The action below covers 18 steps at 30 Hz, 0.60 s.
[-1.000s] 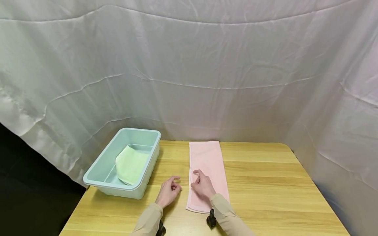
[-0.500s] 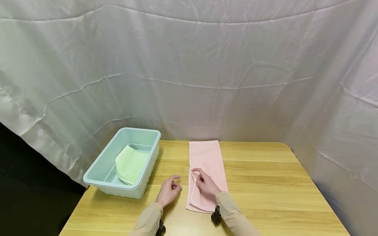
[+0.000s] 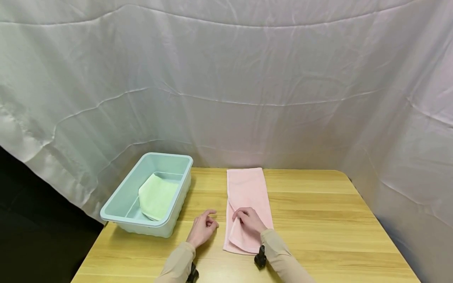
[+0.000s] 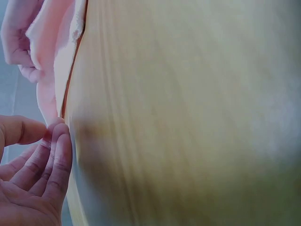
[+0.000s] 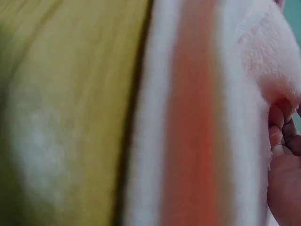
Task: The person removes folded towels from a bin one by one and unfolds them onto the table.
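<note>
A pink towel [image 3: 247, 186], folded into a long strip, lies lengthwise on the table. Its upper layer is lifted at the near left side, baring a strip of the layer beneath. My right hand [image 3: 250, 220] pinches that raised edge between thumb and fingers. The right wrist view shows the curled fingers [image 5: 277, 125] against the bunched fabric, with the lifted layers standing apart. My left hand [image 3: 202, 228] rests just left of the towel, fingers loosely bent and holding nothing. In the left wrist view the left fingers [image 4: 59, 160] overlap the towel's edge.
On the left of the wooden table [image 3: 318, 220] stands a light blue plastic basin [image 3: 177, 210]. A folded pale green towel [image 3: 157, 198] lies in it. A grey curtain [image 3: 247, 78] hangs behind and along the sides.
My right hand has shifted a little to the right and taken hold of the towel's upper layer, whose left edge is now raised and drawn rightward. My left hand has stayed put.
</note>
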Each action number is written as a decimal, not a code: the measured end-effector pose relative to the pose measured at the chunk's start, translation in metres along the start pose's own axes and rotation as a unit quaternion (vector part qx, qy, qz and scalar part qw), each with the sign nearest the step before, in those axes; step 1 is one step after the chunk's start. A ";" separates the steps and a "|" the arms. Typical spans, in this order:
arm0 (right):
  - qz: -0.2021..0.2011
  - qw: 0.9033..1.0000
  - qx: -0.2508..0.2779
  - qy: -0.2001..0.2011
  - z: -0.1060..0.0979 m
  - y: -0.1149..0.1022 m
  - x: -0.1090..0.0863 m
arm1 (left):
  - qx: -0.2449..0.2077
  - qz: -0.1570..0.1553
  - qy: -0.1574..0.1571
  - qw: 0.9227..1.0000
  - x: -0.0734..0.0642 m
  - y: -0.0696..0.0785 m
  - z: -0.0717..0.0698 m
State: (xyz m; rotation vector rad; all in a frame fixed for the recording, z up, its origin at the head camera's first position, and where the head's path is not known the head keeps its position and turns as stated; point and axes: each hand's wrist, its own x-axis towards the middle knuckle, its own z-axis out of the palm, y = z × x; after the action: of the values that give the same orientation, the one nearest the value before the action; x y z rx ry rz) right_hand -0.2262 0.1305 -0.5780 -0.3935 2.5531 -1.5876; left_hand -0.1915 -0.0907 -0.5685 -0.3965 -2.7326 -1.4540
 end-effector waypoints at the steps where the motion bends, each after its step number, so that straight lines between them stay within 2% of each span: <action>1: 0.005 1.000 0.005 0.003 0.000 0.000 0.000 | -0.001 0.000 0.001 1.000 0.000 0.000 0.000; 8: 0.011 0.999 -0.012 0.040 0.003 0.001 -0.002 | -0.003 0.007 0.003 1.000 0.000 -0.001 0.001; 12: 0.022 0.998 0.024 0.060 0.005 0.002 -0.002 | -0.006 0.004 0.003 1.000 0.001 0.001 0.002; 16: 0.041 0.995 0.051 0.073 0.004 0.000 -0.003 | -0.041 0.008 -0.004 0.999 0.002 0.006 0.005; 18: 0.045 0.995 0.038 0.082 0.002 -0.002 -0.003 | -0.062 0.017 -0.015 0.998 0.004 0.009 0.007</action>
State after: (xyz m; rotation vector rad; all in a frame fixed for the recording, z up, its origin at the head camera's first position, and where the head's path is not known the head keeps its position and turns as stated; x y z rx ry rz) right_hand -0.2221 0.1286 -0.5770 -0.1438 2.5743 -1.7444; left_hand -0.1926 -0.0797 -0.5646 -0.4717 -2.6526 -1.6265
